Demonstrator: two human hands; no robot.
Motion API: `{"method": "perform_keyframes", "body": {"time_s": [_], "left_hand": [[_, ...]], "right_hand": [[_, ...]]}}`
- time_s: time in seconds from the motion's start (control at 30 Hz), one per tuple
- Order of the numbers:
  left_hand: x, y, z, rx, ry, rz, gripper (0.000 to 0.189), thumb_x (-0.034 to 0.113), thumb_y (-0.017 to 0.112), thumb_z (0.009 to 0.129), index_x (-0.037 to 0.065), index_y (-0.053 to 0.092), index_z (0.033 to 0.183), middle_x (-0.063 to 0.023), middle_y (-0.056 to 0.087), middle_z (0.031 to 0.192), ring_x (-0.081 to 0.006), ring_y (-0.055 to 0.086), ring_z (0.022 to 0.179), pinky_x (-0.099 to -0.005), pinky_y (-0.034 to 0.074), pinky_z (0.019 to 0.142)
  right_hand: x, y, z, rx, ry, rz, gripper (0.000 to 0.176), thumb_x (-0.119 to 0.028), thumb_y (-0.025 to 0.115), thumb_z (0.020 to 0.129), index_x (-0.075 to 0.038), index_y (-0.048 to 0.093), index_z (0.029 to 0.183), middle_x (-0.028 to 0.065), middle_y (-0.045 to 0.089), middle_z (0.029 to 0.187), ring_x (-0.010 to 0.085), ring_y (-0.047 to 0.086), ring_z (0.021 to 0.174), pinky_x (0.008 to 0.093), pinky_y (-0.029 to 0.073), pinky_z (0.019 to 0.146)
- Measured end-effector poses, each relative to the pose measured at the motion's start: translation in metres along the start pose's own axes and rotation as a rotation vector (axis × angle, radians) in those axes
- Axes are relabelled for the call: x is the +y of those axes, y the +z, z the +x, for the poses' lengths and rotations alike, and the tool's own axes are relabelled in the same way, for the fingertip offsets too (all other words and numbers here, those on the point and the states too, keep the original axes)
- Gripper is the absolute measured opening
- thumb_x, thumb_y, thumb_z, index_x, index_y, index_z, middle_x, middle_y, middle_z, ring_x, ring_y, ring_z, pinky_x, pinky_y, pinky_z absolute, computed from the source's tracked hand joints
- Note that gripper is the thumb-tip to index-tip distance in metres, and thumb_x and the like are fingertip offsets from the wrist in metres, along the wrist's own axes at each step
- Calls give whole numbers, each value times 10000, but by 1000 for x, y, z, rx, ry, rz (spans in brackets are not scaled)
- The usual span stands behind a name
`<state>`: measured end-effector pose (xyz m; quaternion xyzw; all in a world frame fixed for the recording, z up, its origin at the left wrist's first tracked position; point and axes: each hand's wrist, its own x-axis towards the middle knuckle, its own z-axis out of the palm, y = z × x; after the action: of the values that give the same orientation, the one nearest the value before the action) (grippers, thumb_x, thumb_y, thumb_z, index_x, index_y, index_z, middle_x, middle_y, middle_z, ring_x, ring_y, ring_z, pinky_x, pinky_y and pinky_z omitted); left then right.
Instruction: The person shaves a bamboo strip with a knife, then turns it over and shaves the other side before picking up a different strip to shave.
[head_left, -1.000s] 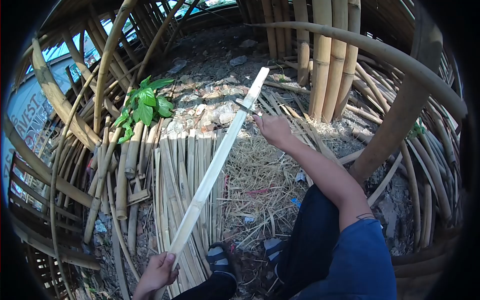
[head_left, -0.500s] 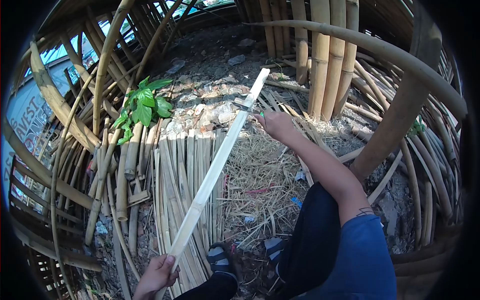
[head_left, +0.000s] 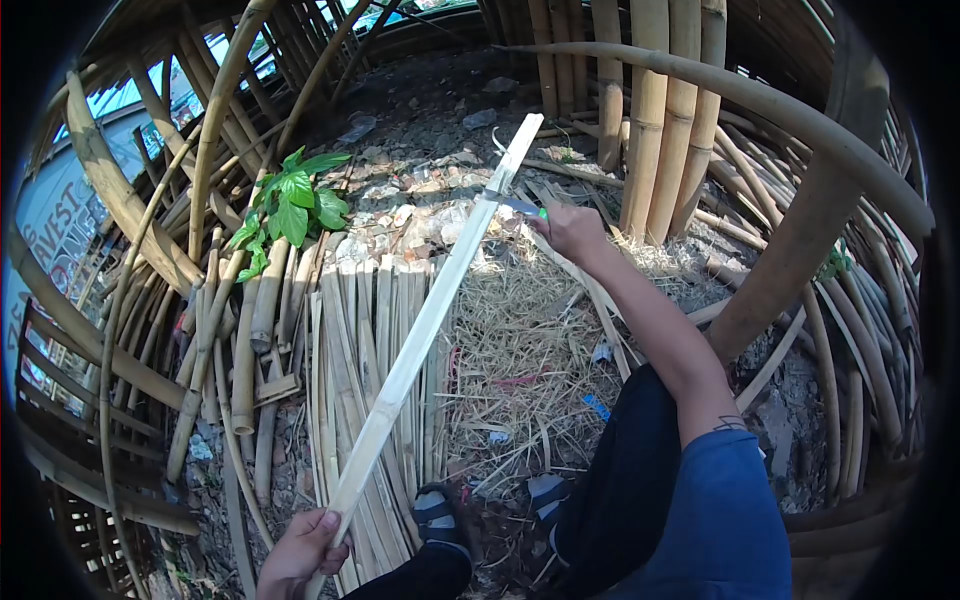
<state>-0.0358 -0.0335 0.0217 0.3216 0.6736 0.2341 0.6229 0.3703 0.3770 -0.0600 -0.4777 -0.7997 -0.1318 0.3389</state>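
A long pale bamboo strip (head_left: 420,345) slants up and away from me. My left hand (head_left: 306,548) is closed around its near end at the lower left. My right hand (head_left: 572,235) is closed on the green handle of a knife (head_left: 520,207). The knife's blade lies across the strip near its far end, touching it. A thin curled shaving sticks out from the strip's edge just beyond the blade. Most of the knife's handle is hidden in my right fist.
Split bamboo strips (head_left: 385,310) lie side by side under the held strip. Shavings (head_left: 520,350) cover the ground beside them. Upright bamboo poles (head_left: 645,130) stand at the back right, and a thick post (head_left: 790,240) rises near my right arm. A leafy plant (head_left: 292,205) grows at left.
My right hand and the knife have moved slightly up and to the right, farther along the strip. A curled shaving now shows by the blade. My left hand keeps its hold.
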Motion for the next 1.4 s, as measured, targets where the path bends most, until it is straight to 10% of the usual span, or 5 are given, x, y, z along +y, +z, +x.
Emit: {"method": "perform_keyframes", "body": {"time_s": [0.67, 0.97, 1.1, 1.33, 1.4], "left_hand": [[-9, -15, 17, -195, -87, -243, 493, 442, 512, 1023, -34, 582, 918, -48, 450, 597, -104, 383, 463, -247, 311, 405], [5, -3, 7, -60, -19, -144, 472, 430, 494, 1035, -27, 570, 947, -51, 453, 617, -112, 386, 474, -254, 324, 433], [3, -7, 1, -48, -48, -31, 438, 417, 489, 1040, -11, 553, 971, -41, 454, 611, -114, 387, 480, -264, 324, 437], [2, -9, 8, -21, -32, -13, 419, 381, 450, 1065, -19, 543, 985, -36, 454, 611, -105, 380, 467, -259, 333, 441], [-7, -10, 1, -37, -55, 1, 416, 378, 448, 1066, -19, 541, 987, -36, 454, 612, -105, 378, 465, -259, 334, 440]], "right_hand": [[13, -18, 14, 112, 529, 188, 687, -489, 283, 1055, 24, 668, 812, 282, 671, 778, 483, 660, 761, 559, 518, 702], [-67, -51, -11, -6, -652, 142, 469, -475, 500, 1000, -96, 562, 731, 110, 563, 527, 307, 590, 450, 437, 454, 430], [-8, -13, 14, 65, 12, -15, 565, -517, 436, 1019, -102, 596, 671, 103, 584, 536, 299, 615, 471, 428, 473, 442], [-26, -21, -18, -26, -568, -31, 549, -520, 470, 1005, -81, 630, 717, 114, 598, 550, 310, 632, 504, 420, 486, 453], [8, 7, -9, -33, 38, -56, 553, -520, 470, 1006, -64, 641, 744, 115, 604, 563, 321, 635, 508, 424, 497, 461]]}}
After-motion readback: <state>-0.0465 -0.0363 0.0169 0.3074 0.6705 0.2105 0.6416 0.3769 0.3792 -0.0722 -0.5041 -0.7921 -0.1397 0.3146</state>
